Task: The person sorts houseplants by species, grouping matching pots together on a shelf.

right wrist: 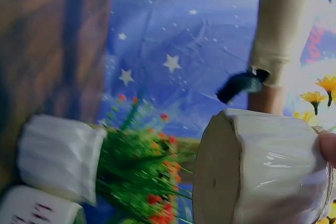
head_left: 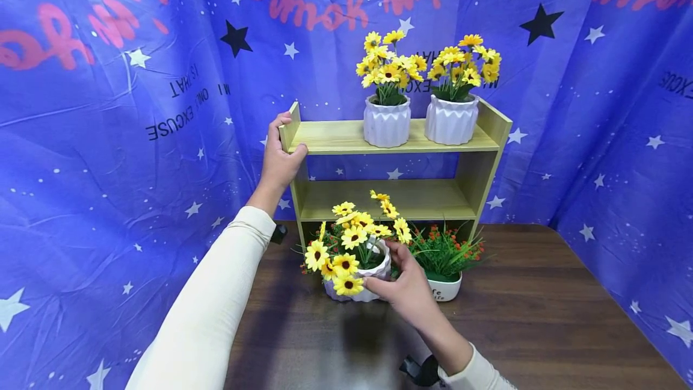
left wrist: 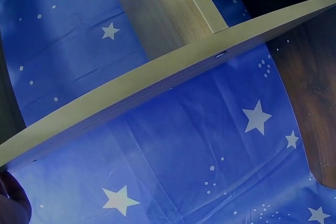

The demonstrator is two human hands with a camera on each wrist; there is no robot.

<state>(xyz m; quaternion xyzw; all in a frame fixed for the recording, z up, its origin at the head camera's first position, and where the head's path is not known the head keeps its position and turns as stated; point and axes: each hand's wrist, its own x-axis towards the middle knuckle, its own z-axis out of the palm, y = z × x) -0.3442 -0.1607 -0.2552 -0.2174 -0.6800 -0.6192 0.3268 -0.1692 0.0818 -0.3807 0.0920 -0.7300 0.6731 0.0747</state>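
My right hand (head_left: 407,286) grips a white ridged flower pot (right wrist: 278,166) by its rim, with yellow daisy-like flowers (head_left: 354,236) spilling over its left side. The pot is held up before the lower part of a small wooden shelf (head_left: 387,197); the right wrist view shows its flat underside. With thumb and fingers, my left hand (head_left: 281,158) holds the top of the shelf's left side panel. Only a bit of that hand (left wrist: 14,203) enters the left wrist view's lower left corner.
Two white pots (head_left: 387,122) with yellow flowers stand on the top board. By the shelf's foot are a white oval planter (head_left: 445,287) with red-flowered greenery and, partly hidden, another white pot (right wrist: 60,158). The brown table (head_left: 520,306) meets a blue starred cloth (head_left: 595,137).
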